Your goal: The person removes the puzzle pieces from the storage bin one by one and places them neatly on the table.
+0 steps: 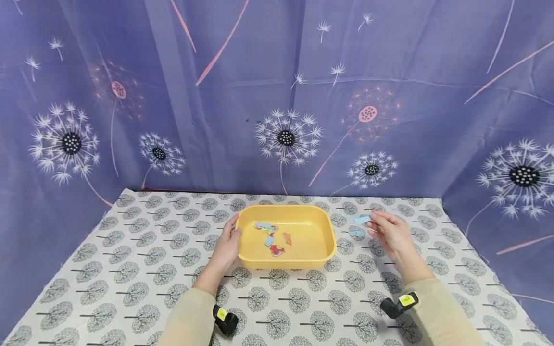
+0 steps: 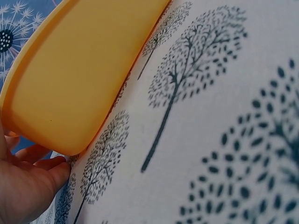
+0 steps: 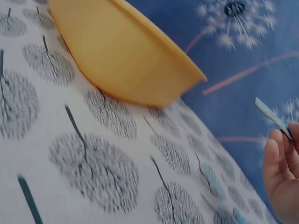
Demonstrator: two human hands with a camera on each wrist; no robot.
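A yellow plastic basin sits on the patterned cloth, with several small flat coloured pieces lying in its left half. Among them are a red piece and an orange piece. My left hand holds the basin's left end, its fingers bent against the outer wall in the left wrist view. Right of the basin, my right hand pinches a thin light-blue piece between thumb and fingers, above the cloth. Another light-blue piece lies on the cloth close to that hand.
The table is covered by a white cloth printed with grey trees. A purple curtain with dandelion prints hangs behind and at both sides. In the right wrist view, a second bluish piece shows near the bottom edge.
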